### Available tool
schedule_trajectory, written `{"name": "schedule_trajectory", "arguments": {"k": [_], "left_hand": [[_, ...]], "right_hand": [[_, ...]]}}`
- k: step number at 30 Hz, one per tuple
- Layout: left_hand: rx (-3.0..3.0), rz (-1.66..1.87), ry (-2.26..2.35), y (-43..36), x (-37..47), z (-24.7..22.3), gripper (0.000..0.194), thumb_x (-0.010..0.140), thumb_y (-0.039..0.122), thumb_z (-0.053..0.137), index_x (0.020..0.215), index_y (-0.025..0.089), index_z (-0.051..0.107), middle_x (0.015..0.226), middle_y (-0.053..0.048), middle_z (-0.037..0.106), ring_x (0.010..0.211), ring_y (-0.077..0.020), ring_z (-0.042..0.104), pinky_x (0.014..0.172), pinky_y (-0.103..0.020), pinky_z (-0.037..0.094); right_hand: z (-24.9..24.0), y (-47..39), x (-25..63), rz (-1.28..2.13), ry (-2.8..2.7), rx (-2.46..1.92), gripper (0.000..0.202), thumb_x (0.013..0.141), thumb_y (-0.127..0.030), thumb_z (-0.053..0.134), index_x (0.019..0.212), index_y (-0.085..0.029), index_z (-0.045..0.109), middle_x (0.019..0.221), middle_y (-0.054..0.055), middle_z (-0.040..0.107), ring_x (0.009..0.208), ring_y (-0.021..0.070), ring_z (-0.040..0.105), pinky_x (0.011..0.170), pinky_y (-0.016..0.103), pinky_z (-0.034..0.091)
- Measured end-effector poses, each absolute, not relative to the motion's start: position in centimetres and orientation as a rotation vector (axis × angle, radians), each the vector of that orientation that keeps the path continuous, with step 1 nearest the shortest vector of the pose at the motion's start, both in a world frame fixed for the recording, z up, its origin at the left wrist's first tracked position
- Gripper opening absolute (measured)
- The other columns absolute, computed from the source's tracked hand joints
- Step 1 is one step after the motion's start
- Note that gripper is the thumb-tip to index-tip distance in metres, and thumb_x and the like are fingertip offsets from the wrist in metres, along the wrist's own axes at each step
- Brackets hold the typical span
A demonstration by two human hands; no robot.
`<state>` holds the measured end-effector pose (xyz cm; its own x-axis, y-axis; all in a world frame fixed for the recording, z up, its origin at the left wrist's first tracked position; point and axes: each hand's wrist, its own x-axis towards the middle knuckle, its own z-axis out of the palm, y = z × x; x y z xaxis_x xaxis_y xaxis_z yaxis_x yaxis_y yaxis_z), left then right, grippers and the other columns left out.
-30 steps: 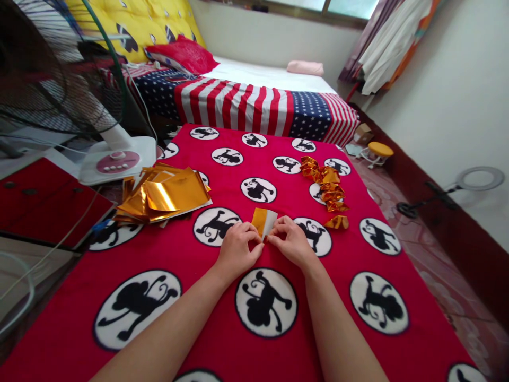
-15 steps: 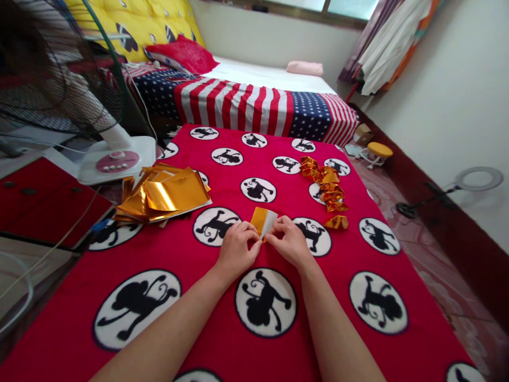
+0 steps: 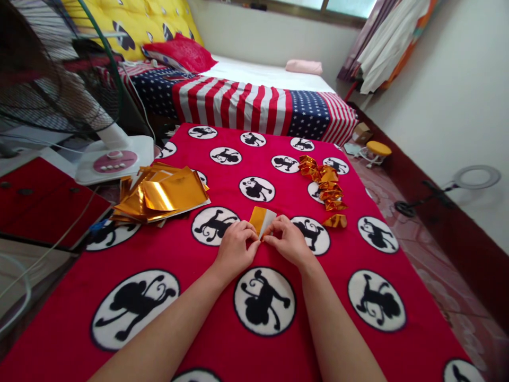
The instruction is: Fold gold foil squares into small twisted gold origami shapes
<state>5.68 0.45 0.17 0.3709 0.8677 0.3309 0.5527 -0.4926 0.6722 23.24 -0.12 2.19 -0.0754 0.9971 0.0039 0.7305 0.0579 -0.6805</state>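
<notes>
A small folded piece of gold foil paper [image 3: 258, 218], gold on its left part and pale on its right, is between my two hands at the middle of the red cloth. My left hand [image 3: 237, 245] pinches its near left edge, with thumb and fingertips close together. On the other side my right hand [image 3: 287, 239] pinches the near right edge. The fingers hide the paper's lower end. Off to the left lies a loose pile of gold foil sheets [image 3: 170, 193]. Several folded gold foil pieces [image 3: 330, 185] stand in a row on the right, with one separate piece [image 3: 336, 220] nearer me.
The red cloth with monkey prints [image 3: 318, 289] covers the surface before me. A fan's white base [image 3: 137, 154] stands at the left, beside a red cabinet [image 3: 51, 196]. Behind is a bed [image 3: 238, 106]. A yellow stool [image 3: 378, 148] and a ring light [image 3: 477, 176] stand at the right.
The right-hand fingers have shifted slightly at the paper's near edge, and the pale part looks a little narrower. Both hands stay in the same place; the whole view has moved very slightly.
</notes>
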Motion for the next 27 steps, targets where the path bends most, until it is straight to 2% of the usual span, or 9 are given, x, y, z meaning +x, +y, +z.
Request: {"name": "schedule_trajectory", "arguments": {"k": [8,17,27], "left_hand": [[2.132,0.977,1.222,0.52,5.65,0.18,0.013,0.075,0.010,0.066,0.072,0.019,0.058,0.084,-0.003,0.065,0.086,-0.0197,0.059,0.084,-0.038,0.048],[2.111,1.017,1.191,0.61,5.57,0.03,0.015,0.074,0.004,0.061,0.072,0.019,0.062,0.086,-0.004,0.068,0.088,-0.0196,0.061,0.086,-0.037,0.049],[2.074,1.022,1.138,0.82,5.17,0.08,0.020,0.074,0.001,0.060,0.074,0.020,0.067,0.089,-0.004,0.070,0.088,-0.0187,0.063,0.086,-0.036,0.051]], "right_hand": [[2.00,0.23,22.88,0.709,-1.819,-1.777,0.009,0.074,-0.022,0.069,0.066,-0.020,0.065,0.082,-0.001,0.053,0.074,0.0126,0.052,0.067,0.025,0.038],[2.12,0.32,22.64,0.696,-1.784,-1.824,0.010,0.077,-0.023,0.066,0.067,-0.020,0.066,0.081,-0.001,0.054,0.072,0.0122,0.052,0.064,0.025,0.036],[2.13,0.15,22.93,0.740,-1.803,-1.752,0.009,0.077,-0.022,0.068,0.068,-0.021,0.069,0.086,0.001,0.055,0.080,0.0149,0.055,0.072,0.027,0.041]]}}
